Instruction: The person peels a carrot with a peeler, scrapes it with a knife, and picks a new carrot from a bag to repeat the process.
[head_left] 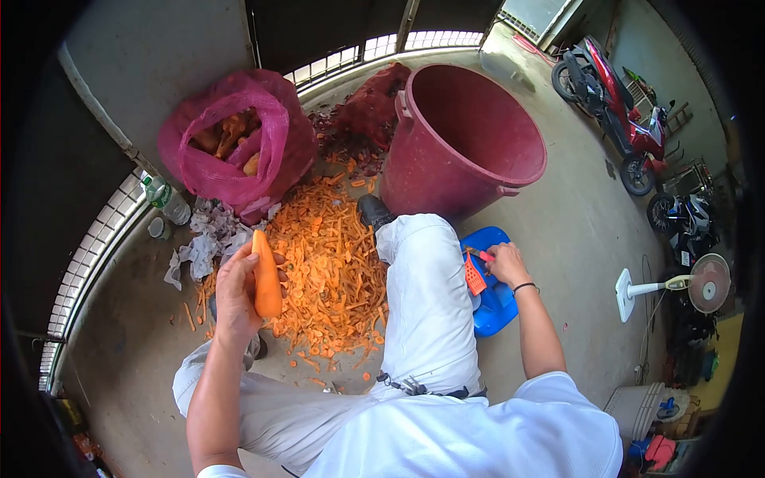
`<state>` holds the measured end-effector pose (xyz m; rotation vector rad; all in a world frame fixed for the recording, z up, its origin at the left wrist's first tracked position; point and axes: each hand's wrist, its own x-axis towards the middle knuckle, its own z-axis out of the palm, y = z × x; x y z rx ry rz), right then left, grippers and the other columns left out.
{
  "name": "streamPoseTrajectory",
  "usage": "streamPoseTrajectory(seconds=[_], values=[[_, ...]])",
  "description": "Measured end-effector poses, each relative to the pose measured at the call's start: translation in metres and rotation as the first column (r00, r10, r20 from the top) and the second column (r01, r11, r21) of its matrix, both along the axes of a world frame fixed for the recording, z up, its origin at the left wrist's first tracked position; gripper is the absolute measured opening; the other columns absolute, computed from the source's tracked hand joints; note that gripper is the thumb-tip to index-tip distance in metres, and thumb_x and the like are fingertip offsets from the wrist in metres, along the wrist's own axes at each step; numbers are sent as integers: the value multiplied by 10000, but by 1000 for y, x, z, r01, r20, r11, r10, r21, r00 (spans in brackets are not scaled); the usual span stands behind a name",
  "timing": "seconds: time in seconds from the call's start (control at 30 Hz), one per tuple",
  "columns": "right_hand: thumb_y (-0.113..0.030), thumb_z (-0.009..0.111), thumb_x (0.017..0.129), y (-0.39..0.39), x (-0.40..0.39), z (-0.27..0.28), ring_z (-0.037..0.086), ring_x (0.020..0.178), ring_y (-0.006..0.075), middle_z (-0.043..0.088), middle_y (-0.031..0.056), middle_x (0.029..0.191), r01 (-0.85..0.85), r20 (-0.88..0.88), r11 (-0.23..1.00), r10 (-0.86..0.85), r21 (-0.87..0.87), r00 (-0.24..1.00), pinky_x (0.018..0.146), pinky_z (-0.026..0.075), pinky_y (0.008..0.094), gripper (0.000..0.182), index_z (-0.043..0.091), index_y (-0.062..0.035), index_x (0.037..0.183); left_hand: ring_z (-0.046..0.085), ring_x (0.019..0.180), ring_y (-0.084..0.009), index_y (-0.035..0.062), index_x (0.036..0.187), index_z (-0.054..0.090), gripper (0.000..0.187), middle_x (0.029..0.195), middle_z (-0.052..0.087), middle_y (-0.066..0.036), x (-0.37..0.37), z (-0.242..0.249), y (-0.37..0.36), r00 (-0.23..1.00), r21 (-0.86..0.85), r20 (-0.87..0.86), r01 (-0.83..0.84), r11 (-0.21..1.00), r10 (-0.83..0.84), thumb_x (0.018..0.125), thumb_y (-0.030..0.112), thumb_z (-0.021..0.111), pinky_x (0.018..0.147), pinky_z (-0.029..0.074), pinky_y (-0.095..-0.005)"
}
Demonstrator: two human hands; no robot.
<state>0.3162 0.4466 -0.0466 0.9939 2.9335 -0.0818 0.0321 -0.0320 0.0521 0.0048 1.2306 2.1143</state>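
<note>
My left hand [237, 291] is closed around a peeled orange carrot [267, 279], holding it upright over a big heap of carrot peelings and cut ends [327, 271] on the floor. Out to the right, my right hand [507, 265] grips a small tool with a red handle [483, 256]; its working end is too small to make out. That hand is over a blue plastic tray or stool [498, 319] beside my knee. An orange slotted piece, like a grater [473, 276], lies on the blue plastic.
A large maroon tub [462, 175] stands ahead. To its left are a pink mesh sack [295, 135] with produce, a red sack [370, 111], crumpled paper [211, 239] and a water bottle [169, 201]. A fan [673, 284] and motorcycles [617, 107] stand at right.
</note>
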Motion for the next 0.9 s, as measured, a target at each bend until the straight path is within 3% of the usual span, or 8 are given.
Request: streamPoseTrajectory(seconds=[0.33,0.47,0.5,0.53,0.6,0.67,0.8,0.9], values=[[-104,750,816,13,15,-19,661,1040,425,722,222,1095,-65,161,988,88,-144,983,944,534,478,340,714,-40,1148,711,781,-250,29,1196,593,287,985,661,-106,-1,1,-8,998,-37,16,-65,997,65,964,177,675,607,635,-415],[-112,725,874,25,16,-34,693,984,380,726,207,1086,3,-254,990,-38,-138,967,896,545,436,370,683,-19,1229,716,798,-220,15,1240,593,319,978,671,-94,1,-3,-13,1000,40,-2,12,999,-12,1009,224,661,631,643,-420],[-115,709,906,23,17,-25,704,998,342,731,182,1112,56,-338,984,-112,-172,934,904,542,413,376,667,2,1261,689,836,-125,13,1312,612,382,1007,688,-48,5,-3,-13,998,33,-61,28,999,-26,1018,251,672,719,604,-293],[-115,709,906,17,14,-13,704,998,342,731,182,1112,53,-335,983,-110,-174,936,904,542,413,376,667,2,1261,689,836,-125,13,1312,612,382,1007,688,-48,8,-6,-12,998,31,-57,25,999,-23,1018,251,672,719,604,-293],[-151,686,972,-22,-19,28,673,972,190,715,78,1089,-58,-553,812,-342,-581,760,872,537,332,372,640,22,1298,668,877,-105,18,1333,615,394,1023,688,-36,12,-12,-9,986,-35,-153,67,997,-72,1020,250,675,775,565,-260],[-211,644,1026,-45,-46,48,634,902,133,690,7,1118,-330,-680,813,-108,-480,725,793,534,313,384,625,34,1321,649,892,-85,17,1297,623,374,1019,676,-22,15,-14,-5,984,-40,-157,85,996,-90,1011,247,690,794,545,-251],[-142,705,962,-151,-128,136,658,870,147,720,85,1008,-661,-691,635,265,-400,673,800,525,288,275,696,19,1185,688,842,-136,44,1190,587,336,1012,655,-40,18,-6,2,976,-17,-148,161,987,-161,923,146,764,781,599,-312],[-185,707,963,-203,-173,155,684,772,247,714,122,891,-792,-637,444,479,-418,604,703,535,331,202,732,-27,1087,701,845,-168,25,1162,593,414,1016,677,-61,17,-19,-1,928,-69,-335,151,986,-165,821,-6,827,801,600,-359]])
